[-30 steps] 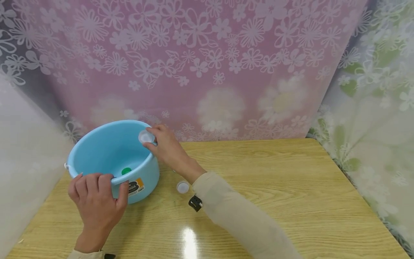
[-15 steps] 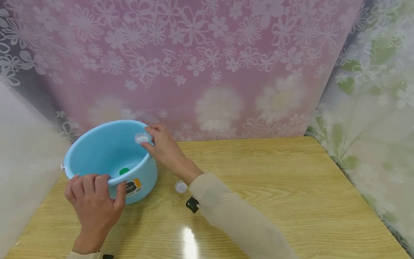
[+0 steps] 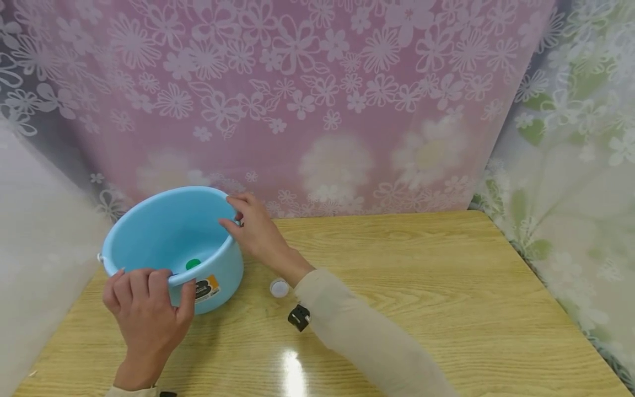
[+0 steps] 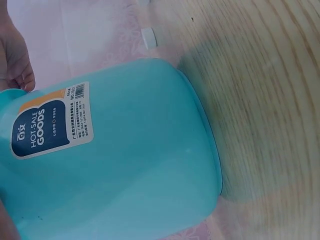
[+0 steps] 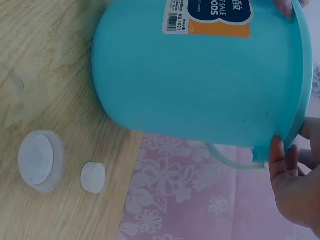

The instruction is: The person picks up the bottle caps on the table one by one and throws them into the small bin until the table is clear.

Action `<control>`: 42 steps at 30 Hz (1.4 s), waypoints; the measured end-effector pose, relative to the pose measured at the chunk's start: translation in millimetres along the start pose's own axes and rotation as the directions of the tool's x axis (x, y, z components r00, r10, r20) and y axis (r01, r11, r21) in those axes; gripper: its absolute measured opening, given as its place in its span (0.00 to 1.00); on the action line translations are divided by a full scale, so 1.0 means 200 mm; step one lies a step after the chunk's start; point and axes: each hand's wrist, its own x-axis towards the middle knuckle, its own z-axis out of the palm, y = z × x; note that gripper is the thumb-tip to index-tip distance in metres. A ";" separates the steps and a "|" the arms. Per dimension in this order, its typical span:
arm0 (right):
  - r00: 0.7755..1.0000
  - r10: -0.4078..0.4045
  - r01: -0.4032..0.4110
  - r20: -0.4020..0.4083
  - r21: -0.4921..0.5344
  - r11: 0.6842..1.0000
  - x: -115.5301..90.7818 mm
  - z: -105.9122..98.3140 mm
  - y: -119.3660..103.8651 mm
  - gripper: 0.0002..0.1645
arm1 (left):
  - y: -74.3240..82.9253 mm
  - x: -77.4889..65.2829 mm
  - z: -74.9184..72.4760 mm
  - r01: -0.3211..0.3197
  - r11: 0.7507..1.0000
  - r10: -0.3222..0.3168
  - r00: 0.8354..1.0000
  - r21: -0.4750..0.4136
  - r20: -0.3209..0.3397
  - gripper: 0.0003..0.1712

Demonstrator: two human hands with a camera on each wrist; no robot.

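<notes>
A light blue plastic bucket [image 3: 163, 220] stands on the wooden table, with a printed label on its near side. Over its near rim, my left hand [image 3: 149, 309] grips, the fingers reaching over the edge and the thumb outside. At the right rim, my right hand [image 3: 255, 229] has thumb and forefinger apart over the opening, nothing between them. In the right wrist view, the fingers of my right hand [image 5: 295, 185] are at the rim by the handle joint. A green round piece [image 3: 193, 264] lies inside the bucket; the near wall hides part of the bottom.
A round clear-edged lid [image 5: 41, 161] with a white centre lies on the table [image 3: 421, 286] right of the bucket. Beside it is a smaller white cap [image 5: 93, 177]. A pink floral curtain [image 3: 337, 110] hangs behind the table's far edge.
Earlier, my right hand held a clear round lid over the bucket. Now the lid is gone from those fingers and out of sight. My left hand keeps its hold on the rim.
</notes>
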 end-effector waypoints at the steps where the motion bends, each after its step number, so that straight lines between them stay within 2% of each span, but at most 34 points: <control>1: 1.000 -0.007 0.007 0.001 0.018 1.000 0.00 0.00 0.01 0.32 | 0.00 0.00 0.00 0.000 1.000 0.000 1.000 -0.002 0.000 0.23; 6: 0.999 -0.037 0.039 -0.022 0.101 0.994 -0.03 -0.04 0.09 0.32 | 0.00 0.00 0.01 0.007 1.000 -0.007 1.000 -0.007 0.002 0.24; 10: 0.998 -0.043 0.047 -0.037 0.125 0.991 -0.07 -0.07 0.16 0.29 | 0.00 0.00 0.01 0.016 1.000 -0.016 1.000 -0.007 -0.006 0.23; 19: 0.993 0.021 -0.029 0.116 0.064 0.998 -0.19 -0.07 0.35 0.27 | 0.01 0.00 0.01 0.023 1.000 -0.023 1.000 -0.003 -0.020 0.23; 22: 0.978 0.048 -0.055 0.202 0.026 0.998 -0.23 -0.06 0.40 0.27 | 0.01 0.00 0.00 0.027 1.000 -0.027 1.000 -0.003 -0.015 0.23; 26: 0.943 0.132 -0.117 0.305 -0.068 0.991 -0.28 -0.05 0.45 0.29 | 0.01 0.00 0.00 0.029 1.000 -0.029 1.000 -0.003 -0.006 0.23; 31: 0.895 0.239 -0.177 0.376 -0.194 0.965 -0.34 -0.04 0.49 0.33 | 0.01 0.00 0.00 0.030 1.000 -0.030 1.000 -0.005 0.005 0.23; 35: 0.864 0.274 -0.172 0.423 -0.263 0.949 -0.39 -0.02 0.52 0.37 | 0.01 -0.01 0.00 0.032 0.999 -0.032 0.999 -0.005 0.002 0.23; 37: 0.860 0.277 -0.165 0.429 -0.280 0.946 -0.41 -0.01 0.52 0.37 | 0.02 0.00 0.00 0.033 0.999 -0.033 0.999 -0.005 -0.003 0.23; 42: 0.874 0.267 -0.132 0.406 -0.330 0.935 -0.42 0.02 0.53 0.34 | 0.02 0.00 0.00 0.030 0.999 -0.031 0.999 -0.009 -0.011 0.23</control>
